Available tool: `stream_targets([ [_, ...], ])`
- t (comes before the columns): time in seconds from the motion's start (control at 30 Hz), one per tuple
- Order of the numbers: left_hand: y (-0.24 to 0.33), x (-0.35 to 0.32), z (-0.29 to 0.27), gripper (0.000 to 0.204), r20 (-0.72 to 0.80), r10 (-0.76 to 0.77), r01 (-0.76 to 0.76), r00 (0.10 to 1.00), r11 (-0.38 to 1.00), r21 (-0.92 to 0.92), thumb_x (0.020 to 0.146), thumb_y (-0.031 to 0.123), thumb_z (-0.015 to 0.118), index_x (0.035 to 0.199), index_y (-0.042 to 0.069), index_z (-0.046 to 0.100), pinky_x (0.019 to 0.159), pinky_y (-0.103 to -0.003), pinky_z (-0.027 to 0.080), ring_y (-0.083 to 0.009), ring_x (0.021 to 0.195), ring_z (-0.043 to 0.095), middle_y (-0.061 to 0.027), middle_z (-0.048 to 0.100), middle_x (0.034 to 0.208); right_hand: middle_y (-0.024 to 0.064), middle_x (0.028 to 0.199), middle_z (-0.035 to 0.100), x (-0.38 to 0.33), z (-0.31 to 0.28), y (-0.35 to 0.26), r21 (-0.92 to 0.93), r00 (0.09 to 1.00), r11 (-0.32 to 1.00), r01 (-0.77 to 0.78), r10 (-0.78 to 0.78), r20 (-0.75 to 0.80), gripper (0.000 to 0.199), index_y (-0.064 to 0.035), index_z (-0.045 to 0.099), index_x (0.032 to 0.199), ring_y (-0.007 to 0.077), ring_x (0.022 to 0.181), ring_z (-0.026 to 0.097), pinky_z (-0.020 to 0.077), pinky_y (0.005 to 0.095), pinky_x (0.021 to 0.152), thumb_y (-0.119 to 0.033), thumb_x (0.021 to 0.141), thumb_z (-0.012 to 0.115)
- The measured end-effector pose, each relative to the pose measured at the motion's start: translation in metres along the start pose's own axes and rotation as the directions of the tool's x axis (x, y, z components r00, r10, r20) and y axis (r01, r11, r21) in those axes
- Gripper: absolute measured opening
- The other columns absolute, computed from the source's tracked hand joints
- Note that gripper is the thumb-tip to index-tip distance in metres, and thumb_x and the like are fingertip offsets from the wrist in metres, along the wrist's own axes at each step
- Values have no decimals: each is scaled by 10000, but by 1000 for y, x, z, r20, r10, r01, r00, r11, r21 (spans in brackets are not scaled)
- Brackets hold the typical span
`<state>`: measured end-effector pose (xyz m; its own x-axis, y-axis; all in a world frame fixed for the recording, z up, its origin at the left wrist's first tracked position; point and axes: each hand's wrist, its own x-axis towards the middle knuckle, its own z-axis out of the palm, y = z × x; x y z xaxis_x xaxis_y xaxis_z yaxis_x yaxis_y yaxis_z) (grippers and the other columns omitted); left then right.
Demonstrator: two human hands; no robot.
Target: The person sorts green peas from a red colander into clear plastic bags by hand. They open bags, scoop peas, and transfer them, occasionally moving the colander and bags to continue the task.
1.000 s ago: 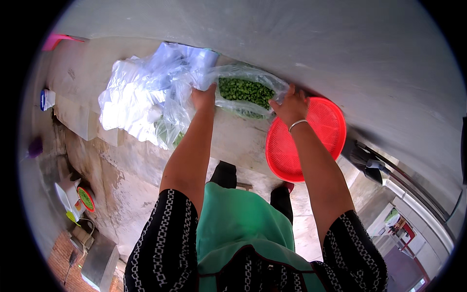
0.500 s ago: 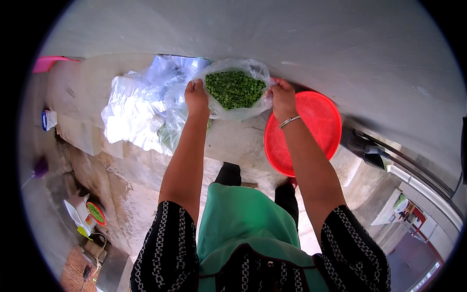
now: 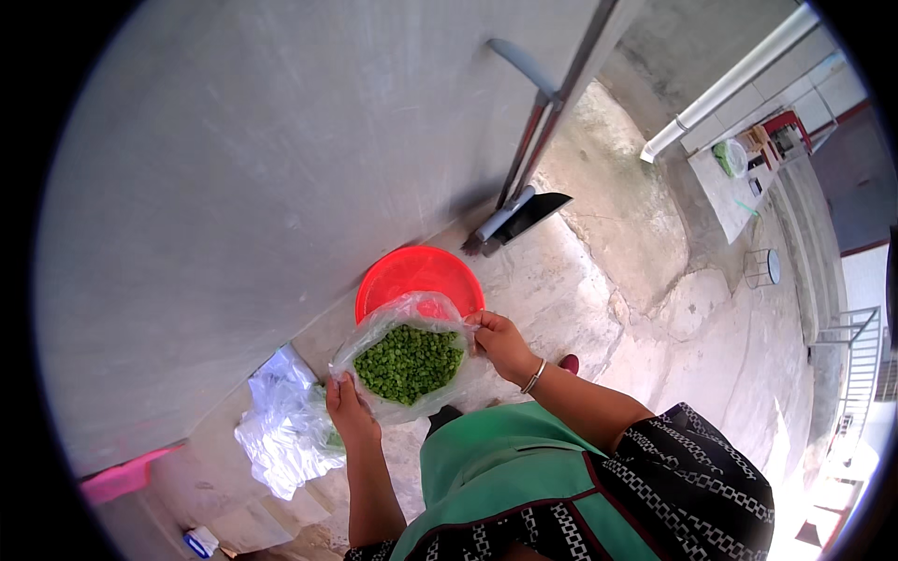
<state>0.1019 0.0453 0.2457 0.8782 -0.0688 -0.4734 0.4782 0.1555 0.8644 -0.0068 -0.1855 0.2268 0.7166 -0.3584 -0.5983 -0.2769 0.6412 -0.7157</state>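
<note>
A clear plastic bag (image 3: 374, 329) hangs between my two hands, its mouth spread wide. Inside lie chopped green vegetables (image 3: 409, 364), in small dark green pieces. My left hand (image 3: 352, 409) pinches the bag's near left rim. On the right rim, my right hand (image 3: 503, 344) grips the plastic with fingers closed; a silver bangle circles that wrist. Just behind the bag is a red plastic basket (image 3: 421, 271), partly covered by it. To the left of my left hand, a heap of clear plastic bags (image 3: 285, 425) rests on the ground with some green showing through.
A grey wall (image 3: 253, 168) runs along the far left. Against it stand a broom and a black dustpan (image 3: 531, 217). Farther right are a small stool (image 3: 762, 268) and a white table (image 3: 725, 206) with things on it. A pink item (image 3: 122, 477) lies lower left.
My view has swung to the right. The bag, still held in both hands, is now in front of the red basket and farther from the heap of plastic bags.
</note>
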Motion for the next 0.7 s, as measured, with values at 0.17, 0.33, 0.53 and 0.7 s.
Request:
stream_targets([
  [0.17,-51,-94,186,137,425,-231,152,875,965,212,936,147,478,983,55,569,519,-166,368,-41,650,494,26,553,830,5,691,525,-102,-194,-87,73,932,977,199,-165,-322,156,-42,554,923,89,586,484,413,228,553,17,832,442],
  [0.33,-107,-220,412,104,631,-332,208,701,942,265,931,116,487,989,49,540,601,-188,449,-57,696,533,12,560,833,4,673,527,-219,-393,-201,96,769,899,428,-306,-562,168,-38,551,921,90,564,479,396,228,543,26,820,434],
  [0.53,-145,-357,661,142,798,-433,193,419,901,387,930,123,491,1010,33,566,700,-247,483,-103,802,586,-20,614,905,14,693,536,-353,-592,-327,70,471,728,682,-364,-804,184,-20,551,936,86,589,486,408,225,563,36,813,426],
  [0.7,-220,-443,805,132,788,-581,229,204,811,538,925,120,492,992,39,572,675,-235,472,-85,774,574,-3,613,883,26,700,542,-400,-741,-338,29,297,665,746,-294,-909,196,-1,551,946,92,597,492,411,227,561,36,805,421],
])
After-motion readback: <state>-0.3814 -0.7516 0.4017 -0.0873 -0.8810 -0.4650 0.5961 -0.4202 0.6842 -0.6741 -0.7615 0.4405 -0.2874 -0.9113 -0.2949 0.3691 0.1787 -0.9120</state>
